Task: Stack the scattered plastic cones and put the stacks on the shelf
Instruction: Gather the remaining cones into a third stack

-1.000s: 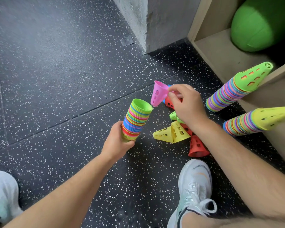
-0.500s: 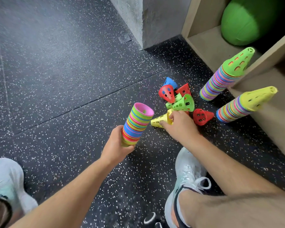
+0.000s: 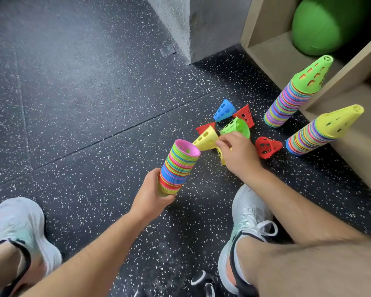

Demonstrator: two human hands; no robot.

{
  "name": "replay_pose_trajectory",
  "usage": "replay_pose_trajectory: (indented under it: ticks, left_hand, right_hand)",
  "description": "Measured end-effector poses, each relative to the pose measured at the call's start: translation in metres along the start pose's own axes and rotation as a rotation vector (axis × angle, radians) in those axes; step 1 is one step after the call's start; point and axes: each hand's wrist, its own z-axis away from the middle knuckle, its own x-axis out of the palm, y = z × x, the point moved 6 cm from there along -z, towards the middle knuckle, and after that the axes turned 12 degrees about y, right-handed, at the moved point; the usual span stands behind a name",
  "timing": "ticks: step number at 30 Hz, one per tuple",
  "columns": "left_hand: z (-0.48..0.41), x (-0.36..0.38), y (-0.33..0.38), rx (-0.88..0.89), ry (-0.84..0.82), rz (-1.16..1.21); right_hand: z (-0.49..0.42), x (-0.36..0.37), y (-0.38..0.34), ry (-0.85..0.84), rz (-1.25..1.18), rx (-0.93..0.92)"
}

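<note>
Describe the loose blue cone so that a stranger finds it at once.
Start at the wooden shelf on the right; two tall cone stacks stand before it. Left of them lies a heap of loose cones, with the blue cone on its side at the far edge. It is the only blue one among red, green and yellow neighbours.

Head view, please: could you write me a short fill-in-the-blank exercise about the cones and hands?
1. The right hand pinches a ____ cone.
2. The left hand grips a stack whose topmost cone is ____.
3. The blue cone lies loose on the ____.
Missing words: yellow; pink; floor.
</note>
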Motion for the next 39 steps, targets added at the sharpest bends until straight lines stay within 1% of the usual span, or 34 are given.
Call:
replay_pose_trajectory:
  ticks: [2, 4, 6, 8, 10, 11, 15, 18, 21, 23, 26, 28, 29, 31, 35, 39]
  left_hand:
    - [0.001, 0.000, -0.001, -0.004, 0.003, 0.007]
    - [0.003, 0.001, -0.001, 0.003, 0.002, 0.006]
    - [0.005, 0.002, -0.002, 0.003, -0.004, -0.009]
    - [0.006, 0.003, -0.004, -0.004, -0.010, -0.014]
    - [0.006, 0.004, -0.005, -0.004, -0.011, -0.014]
    - [0.005, 0.004, -0.004, -0.005, -0.009, -0.013]
    - [0.000, 0.005, -0.005, -0.017, -0.009, 0.013]
    - [-0.006, 0.007, -0.009, -0.038, -0.021, 0.007]
    - [-0.011, 0.007, -0.013, -0.054, -0.026, 0.008]
    - [-0.012, 0.003, -0.016, -0.069, -0.020, 0.018]
    - [-0.013, -0.006, -0.021, -0.088, -0.004, 0.014]
    - [-0.015, -0.013, -0.026, -0.101, 0.004, 0.007]
    - [-0.017, -0.015, -0.028, -0.107, 0.007, 0.008]
    - [-0.020, -0.019, -0.032, -0.118, 0.016, 0.017]
    - [-0.024, -0.018, -0.032, -0.142, 0.029, 0.034]
    - [-0.037, -0.012, -0.023, -0.122, 0.015, 0.072]
  right_hand:
    - [-0.002, -0.020, -0.015, 0.122, -0.057, -0.071]
    - [-0.001, -0.036, -0.030, 0.237, -0.065, -0.161]
    - [0.002, -0.044, -0.043, 0.284, -0.057, -0.271]
    - [0.005, -0.039, -0.052, 0.199, -0.032, -0.386]
    - [0.006, -0.028, -0.056, 0.074, 0.004, -0.440]
    - [0.006, -0.023, -0.055, 0.042, 0.012, -0.433]
    - [-0.006, -0.010, -0.045, 0.004, 0.002, -0.346]
    - [-0.021, 0.013, -0.031, -0.116, 0.077, -0.265]
    - [-0.036, 0.039, -0.024, -0.264, 0.148, -0.267]
    - [-0.041, 0.059, -0.024, -0.398, 0.221, -0.317]
    - [-0.035, 0.094, -0.027, -0.612, 0.399, -0.456]
    - [-0.025, 0.114, -0.027, -0.689, 0.512, -0.519]
    - [-0.022, 0.122, -0.027, -0.694, 0.539, -0.526]
    - [-0.020, 0.129, -0.028, -0.649, 0.499, -0.498]
    - [-0.034, 0.109, -0.031, -0.450, 0.156, -0.256]
    - [-0.065, 0.055, -0.040, -0.046, -0.173, -0.082]
